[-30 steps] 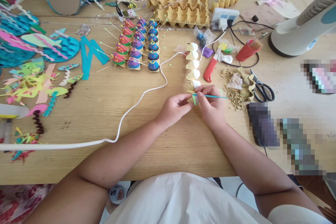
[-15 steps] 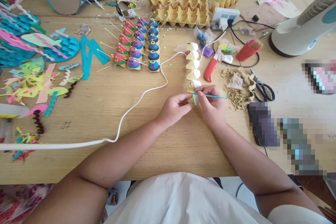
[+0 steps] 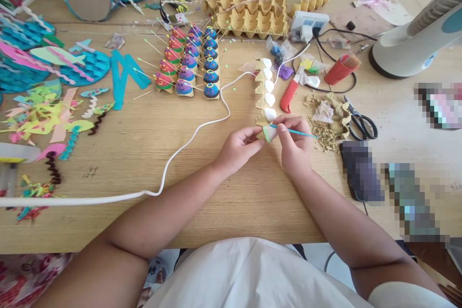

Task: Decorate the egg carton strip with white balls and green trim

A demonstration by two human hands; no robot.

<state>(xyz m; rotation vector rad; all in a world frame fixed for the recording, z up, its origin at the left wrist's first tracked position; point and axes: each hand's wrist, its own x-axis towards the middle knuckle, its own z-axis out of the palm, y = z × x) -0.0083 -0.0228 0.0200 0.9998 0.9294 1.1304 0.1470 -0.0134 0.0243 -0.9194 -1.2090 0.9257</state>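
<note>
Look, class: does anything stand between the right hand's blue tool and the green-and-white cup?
Nothing visible does: the blue tool in the right hand lies right at the green-and-white cup, which the left hand holds.

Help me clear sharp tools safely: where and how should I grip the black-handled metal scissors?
Grip the scissors by both black loops, probably from the right: the loops lie nearer, the blades point away, and a torn tan carton piece crowds the left.
</note>
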